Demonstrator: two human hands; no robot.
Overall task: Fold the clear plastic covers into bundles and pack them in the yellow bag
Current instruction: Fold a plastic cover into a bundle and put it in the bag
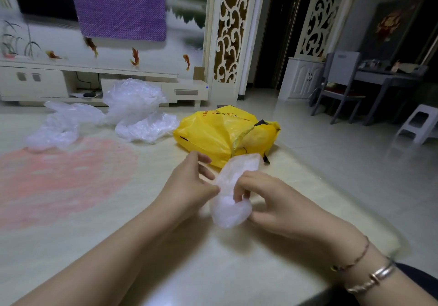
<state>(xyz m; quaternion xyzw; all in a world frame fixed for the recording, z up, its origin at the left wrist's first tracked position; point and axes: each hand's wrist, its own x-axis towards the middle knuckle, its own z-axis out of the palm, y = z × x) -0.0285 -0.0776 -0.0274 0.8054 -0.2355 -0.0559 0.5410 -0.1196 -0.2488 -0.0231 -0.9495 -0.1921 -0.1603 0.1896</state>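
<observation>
A folded clear plastic cover [233, 187] forms a long narrow bundle in the middle of the table. My left hand [189, 185] pinches its left edge with thumb and fingertips. My right hand [267, 201] grips its near end, fingers curled into the plastic. Just beyond the bundle lies the yellow bag [213, 132], crumpled, its mouth facing right. Loose clear plastic covers sit farther back: one heap [139, 113] at centre left and another [61, 125] at the far left.
The table [94, 222] is pale with a pink round pattern on its left; its right edge runs diagonally past the bag. A chair [339, 85] and a white stool [419, 123] stand on the floor to the right.
</observation>
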